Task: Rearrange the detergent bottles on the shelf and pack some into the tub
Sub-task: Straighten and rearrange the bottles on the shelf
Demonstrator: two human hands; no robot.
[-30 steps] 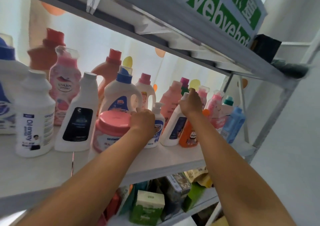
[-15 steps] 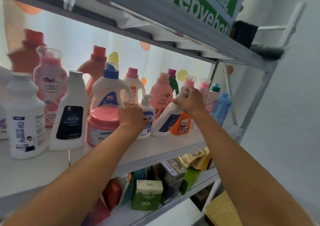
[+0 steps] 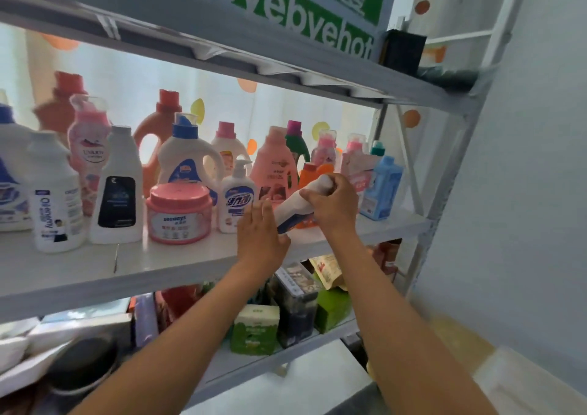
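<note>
My right hand grips the neck of a white bottle with a dark blue label, which is tilted steeply toward me over the white shelf. My left hand is flat with straight fingers against the bottle's lower end. A white pump bottle and a pink-lidded tub stand just left of my left hand. An orange bottle stands behind the tilted one, partly hidden. Several more detergent bottles line the shelf.
A blue bottle stands at the shelf's right end by the metal upright. A white bottle with a black label and a white "Oil enemy" bottle stand left. Boxes fill the lower shelf. A green-lettered box sits overhead.
My right hand has tipped the white bottle from upright to a steep lean toward me. My left hand has left the pump bottle and moved right to the tilted bottle's base.
</note>
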